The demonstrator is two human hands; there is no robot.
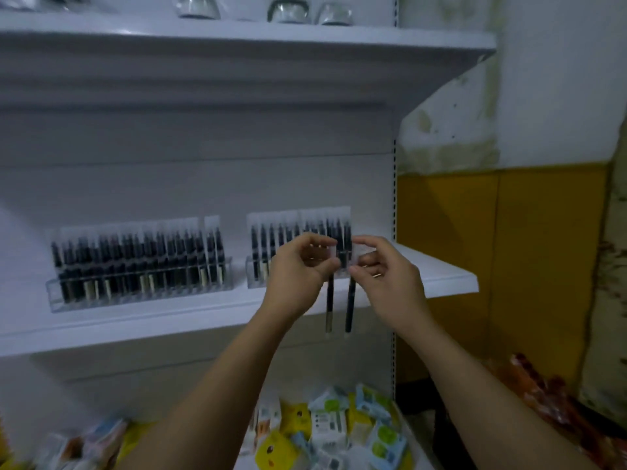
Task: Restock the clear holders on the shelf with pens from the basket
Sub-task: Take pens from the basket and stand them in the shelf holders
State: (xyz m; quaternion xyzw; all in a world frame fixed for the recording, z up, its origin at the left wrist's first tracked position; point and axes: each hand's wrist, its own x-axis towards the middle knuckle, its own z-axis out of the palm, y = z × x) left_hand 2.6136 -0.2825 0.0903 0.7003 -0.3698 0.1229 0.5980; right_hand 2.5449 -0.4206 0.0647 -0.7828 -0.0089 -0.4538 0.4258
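Since the pens (349, 310) look light, stiff and maybe sleeve-slick (blurry), one is pinched up top by the left hand (298, 266), another by the right hand (386, 276).

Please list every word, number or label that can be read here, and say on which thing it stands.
No text can be read.
On the packets below the shelf: print, too blurred.
On the pen sleeves in the holders: nothing legible.

Dim, bluish indoor light, soft motion blur throughout, wide-angle bending at edges
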